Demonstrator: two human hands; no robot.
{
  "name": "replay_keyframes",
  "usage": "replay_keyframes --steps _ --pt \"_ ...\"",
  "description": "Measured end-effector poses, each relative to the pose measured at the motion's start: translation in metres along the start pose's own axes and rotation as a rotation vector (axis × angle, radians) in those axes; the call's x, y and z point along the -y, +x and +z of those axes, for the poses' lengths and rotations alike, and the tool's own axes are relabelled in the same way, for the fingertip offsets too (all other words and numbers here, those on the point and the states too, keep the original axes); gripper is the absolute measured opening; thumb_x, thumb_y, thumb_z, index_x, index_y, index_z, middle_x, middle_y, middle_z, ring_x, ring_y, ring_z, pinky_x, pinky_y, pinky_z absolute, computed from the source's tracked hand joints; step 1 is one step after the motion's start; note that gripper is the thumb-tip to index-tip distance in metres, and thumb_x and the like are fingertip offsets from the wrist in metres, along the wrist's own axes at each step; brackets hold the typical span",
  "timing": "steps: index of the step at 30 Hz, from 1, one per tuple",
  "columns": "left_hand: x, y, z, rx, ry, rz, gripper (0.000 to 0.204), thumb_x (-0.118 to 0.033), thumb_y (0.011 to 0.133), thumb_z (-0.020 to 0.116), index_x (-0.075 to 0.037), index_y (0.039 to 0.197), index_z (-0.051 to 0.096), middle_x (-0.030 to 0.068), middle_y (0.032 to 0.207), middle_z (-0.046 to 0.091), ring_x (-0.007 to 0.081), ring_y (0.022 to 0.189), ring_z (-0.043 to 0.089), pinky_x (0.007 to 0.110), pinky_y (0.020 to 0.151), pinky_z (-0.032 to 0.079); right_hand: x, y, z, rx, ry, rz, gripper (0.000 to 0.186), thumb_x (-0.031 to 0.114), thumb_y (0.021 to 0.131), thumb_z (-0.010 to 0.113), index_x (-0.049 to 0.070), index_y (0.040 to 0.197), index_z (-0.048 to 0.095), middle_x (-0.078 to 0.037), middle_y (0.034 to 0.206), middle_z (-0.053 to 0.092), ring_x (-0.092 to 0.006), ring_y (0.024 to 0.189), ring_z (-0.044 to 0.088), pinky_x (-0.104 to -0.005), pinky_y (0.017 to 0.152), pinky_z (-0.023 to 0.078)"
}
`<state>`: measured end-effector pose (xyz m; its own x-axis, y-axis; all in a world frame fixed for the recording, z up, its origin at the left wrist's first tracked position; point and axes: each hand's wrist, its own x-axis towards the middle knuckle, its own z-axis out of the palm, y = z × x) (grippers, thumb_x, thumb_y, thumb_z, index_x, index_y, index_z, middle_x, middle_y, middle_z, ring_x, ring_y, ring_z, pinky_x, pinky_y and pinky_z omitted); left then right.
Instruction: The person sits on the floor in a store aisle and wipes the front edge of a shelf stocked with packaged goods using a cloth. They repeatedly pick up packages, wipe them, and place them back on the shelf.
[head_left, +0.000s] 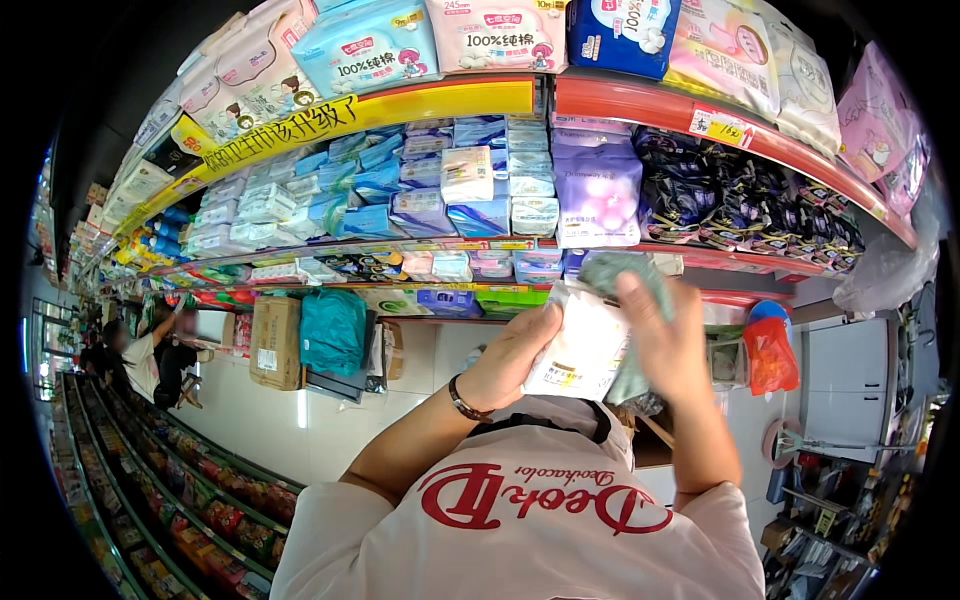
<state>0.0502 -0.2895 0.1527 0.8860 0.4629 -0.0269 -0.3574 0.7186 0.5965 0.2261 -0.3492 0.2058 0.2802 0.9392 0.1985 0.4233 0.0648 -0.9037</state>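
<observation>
In front of my chest my left hand (522,350) grips a white soft pack (578,343) by its left side, thumb on the front face. My right hand (672,335) is closed on a grey-green cloth (632,380), which lies against the right side of the pack and covers part of it. Just beyond the hands is a shelf with rows of small blue and white packets (420,212). A single pale packet (467,175) rests on top of those rows, and a large purple pack (597,195) stands beside them.
Above, a shelf with a yellow-and-red edge strip (450,98) bears large sanitary pad packs. Dark packets (720,190) fill the shelf's right part. A cardboard box (275,340) and a teal bag (333,332) stand at left. Other people (150,350) are farther left; a red bag (770,355) hangs right.
</observation>
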Motion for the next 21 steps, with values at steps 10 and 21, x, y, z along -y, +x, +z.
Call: replay_keyframes --steps 10,21 --pt "-0.028 -0.010 0.010 -0.133 0.125 0.164 0.058 -0.050 0.100 0.032 -0.007 0.139 0.040 0.0111 0.133 0.052 0.0251 0.120 0.054 0.040 0.102 0.043 -0.010 0.004 0.006 0.031 0.302 0.033 0.034 0.025 0.099 0.049 -0.005 0.106 0.063 -0.011 0.097 0.068 -0.0151 0.084 0.062 -0.0296 0.076 0.049" --pt "-0.040 -0.021 -0.014 -0.431 0.040 0.408 0.055 -0.047 0.100 0.040 -0.005 0.136 0.043 0.0074 0.129 0.055 0.0197 0.115 0.055 0.034 0.097 0.046 -0.031 -0.028 0.095 0.116 -0.342 -0.846 0.050 0.016 0.063 0.072 0.000 0.109 0.061 -0.019 0.128 0.051 -0.0383 0.134 0.039 -0.0518 0.111 0.029"
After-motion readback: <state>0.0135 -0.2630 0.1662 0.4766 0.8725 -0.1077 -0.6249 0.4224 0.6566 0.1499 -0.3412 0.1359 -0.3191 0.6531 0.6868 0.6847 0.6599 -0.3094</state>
